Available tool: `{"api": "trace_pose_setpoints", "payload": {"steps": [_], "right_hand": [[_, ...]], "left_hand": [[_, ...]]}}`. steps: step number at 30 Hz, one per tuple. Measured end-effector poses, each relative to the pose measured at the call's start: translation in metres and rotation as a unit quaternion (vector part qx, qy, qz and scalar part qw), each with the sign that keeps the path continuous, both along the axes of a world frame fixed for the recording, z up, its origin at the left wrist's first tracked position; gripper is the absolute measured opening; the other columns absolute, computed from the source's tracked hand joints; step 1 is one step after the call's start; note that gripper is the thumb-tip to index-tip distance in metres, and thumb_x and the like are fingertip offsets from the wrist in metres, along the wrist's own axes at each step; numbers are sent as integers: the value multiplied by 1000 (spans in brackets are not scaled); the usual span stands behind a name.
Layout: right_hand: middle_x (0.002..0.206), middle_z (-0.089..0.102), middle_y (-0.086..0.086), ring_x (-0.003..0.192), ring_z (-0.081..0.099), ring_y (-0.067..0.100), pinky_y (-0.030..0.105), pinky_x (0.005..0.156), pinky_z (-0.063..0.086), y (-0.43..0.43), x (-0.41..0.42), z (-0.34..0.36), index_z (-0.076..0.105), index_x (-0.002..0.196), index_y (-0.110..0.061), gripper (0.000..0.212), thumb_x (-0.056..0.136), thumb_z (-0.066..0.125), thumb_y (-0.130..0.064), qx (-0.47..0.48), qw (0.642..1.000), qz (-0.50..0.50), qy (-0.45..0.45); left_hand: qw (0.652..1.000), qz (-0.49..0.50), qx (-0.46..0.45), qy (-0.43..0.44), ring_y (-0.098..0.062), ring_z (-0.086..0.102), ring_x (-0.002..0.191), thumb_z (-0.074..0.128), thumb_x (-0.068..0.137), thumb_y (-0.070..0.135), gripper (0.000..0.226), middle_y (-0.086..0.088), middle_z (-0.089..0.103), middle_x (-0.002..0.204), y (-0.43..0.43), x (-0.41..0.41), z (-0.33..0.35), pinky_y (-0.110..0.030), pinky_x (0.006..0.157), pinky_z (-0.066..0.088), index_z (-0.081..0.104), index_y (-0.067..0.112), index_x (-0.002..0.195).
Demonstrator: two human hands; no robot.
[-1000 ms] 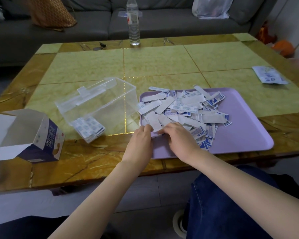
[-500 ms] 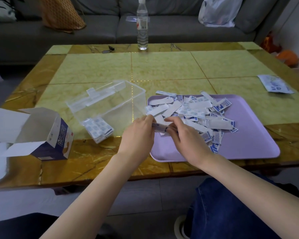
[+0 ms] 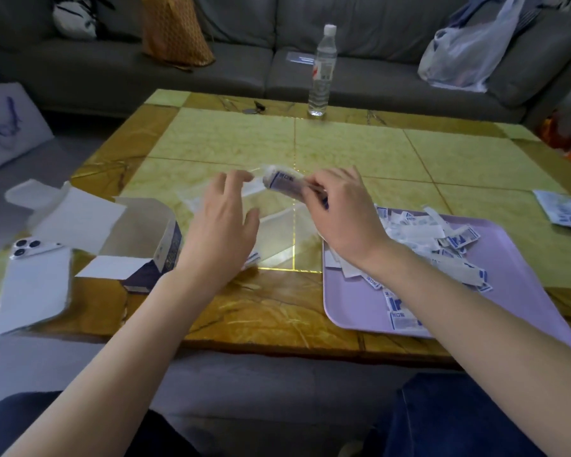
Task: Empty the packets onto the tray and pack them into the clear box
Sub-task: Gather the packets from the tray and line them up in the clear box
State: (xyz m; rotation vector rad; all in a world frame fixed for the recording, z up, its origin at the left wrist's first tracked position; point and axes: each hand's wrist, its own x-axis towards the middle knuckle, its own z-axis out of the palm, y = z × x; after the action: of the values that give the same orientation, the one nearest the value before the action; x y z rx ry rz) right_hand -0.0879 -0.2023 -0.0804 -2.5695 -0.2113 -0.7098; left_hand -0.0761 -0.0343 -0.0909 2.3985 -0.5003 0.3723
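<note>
The right hand (image 3: 343,219) is pinching a small bundle of packets (image 3: 285,183) between thumb and curled fingers, holding it above the clear box (image 3: 281,235). The left hand (image 3: 221,225) is hovering open beside it, fingers spread, gripping nothing. The box is sitting on the counter (image 3: 343,153) just left of the purple tray (image 3: 360,305), where the loose pile (image 3: 419,235) is waiting. The bundle is probably best lowered in flat and squared, with the free hand steadying the box wall.

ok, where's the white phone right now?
Head view, far left: the white smartphone lies camera-side up at the near-left edge of the yellow marble table, just left of the open white-and-blue cardboard box.
</note>
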Motion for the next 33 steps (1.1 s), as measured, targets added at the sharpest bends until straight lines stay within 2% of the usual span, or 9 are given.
{"api": "trace_pose_setpoints", "payload": {"steps": [4, 9, 13, 16, 21, 24, 27, 30, 33], "right_hand": [[80, 52, 0, 78, 41, 18, 30, 59, 26, 20, 32, 7, 58, 84, -15, 15, 95, 47, -18, 39, 993, -13, 107], [67, 47, 9, 60, 37, 16, 21, 46, 23, 39, 61, -1, 55, 70, -4, 21, 89, 50, -9, 105, 971, -14, 215], [50, 27, 3, 50, 25, 17, 28, 48, 19, 51, 70, -6, 31, 50, -13, 39, 84, 49, -2, 33, 948, -17, 316], [52, 38, 6, 52, 40, 20, 25, 51, 34, 59, 78, -15, 43, 55, -9, 31, 85, 51, -7, -53, 921, -36, 384], [53, 34, 4, 43, 33, 16, 24, 39, 24, 68, 83, -32, 34, 51, -12, 39, 84, 54, -8, -95, 891, -49, 442], [54, 38, 3, 48, 38, 17, 22, 40, 25, 75, 88, -33, 35, 52, -13, 41, 87, 57, -13, -134, 881, -51, 450], [59, 42, 2, 72, 49, 22, 21, 45, 28, 79, 92, -36, 39, 57, -13, 37, 88, 59, -17, -149, 878, -47, 452], [62, 41, 2, 79, 48, 21, 20, 46, 28, 84, 92, -38, 40, 59, -11, 38, 88, 62, -22, -164, 870, -40, 464], [62, 38, 2, 82, 43, 21, 19, 47, 25, 87, 91, -40, 43, 61, -11, 38, 93, 55, -27, -168, 869, -25, 465]], "left_hand": [[996, 58, 42, 59, -28, 39, 118, 40, 97, 12, 34, -13, 38, 129, 24, 4, -20, -34, 94, 32, 39, 10, 131], [988, 80, 1, 130, -23, 32, 124, 43, 98, 20, 28, -10, 33, 128, 32, 3, -33, -20, 91, 22, 43, 9, 123], [987, 71, -13, 144, -24, 33, 125, 50, 94, 22, 37, -11, 32, 131, 34, -1, -43, -24, 96, 26, 40, 6, 125], [986, 71, -24, 146, -23, 29, 132, 50, 94, 24, 49, -11, 31, 139, 37, -3, -46, -29, 105, 26, 32, 5, 135], [988, 65, -2, 137, -20, 26, 136, 43, 97, 32, 55, -7, 25, 147, 39, -7, -51, -29, 108, 25, 26, 5, 142], [989, 65, 7, 134, -21, 29, 135, 39, 98, 33, 55, -6, 22, 149, 37, -10, -52, -31, 106, 29, 23, 5, 143], [988, 72, 20, 132, -22, 31, 134, 37, 99, 34, 55, -5, 20, 150, 36, -11, -53, -35, 106, 33, 22, 6, 143], [989, 71, 23, 132, -21, 31, 135, 37, 98, 35, 55, -4, 20, 151, 37, -10, -54, -36, 106, 34, 22, 6, 143], [989, 68, 27, 130, -21, 30, 135, 36, 98, 37, 56, -4, 19, 151, 37, -10, -54, -36, 106, 34, 22, 6, 144]]}}
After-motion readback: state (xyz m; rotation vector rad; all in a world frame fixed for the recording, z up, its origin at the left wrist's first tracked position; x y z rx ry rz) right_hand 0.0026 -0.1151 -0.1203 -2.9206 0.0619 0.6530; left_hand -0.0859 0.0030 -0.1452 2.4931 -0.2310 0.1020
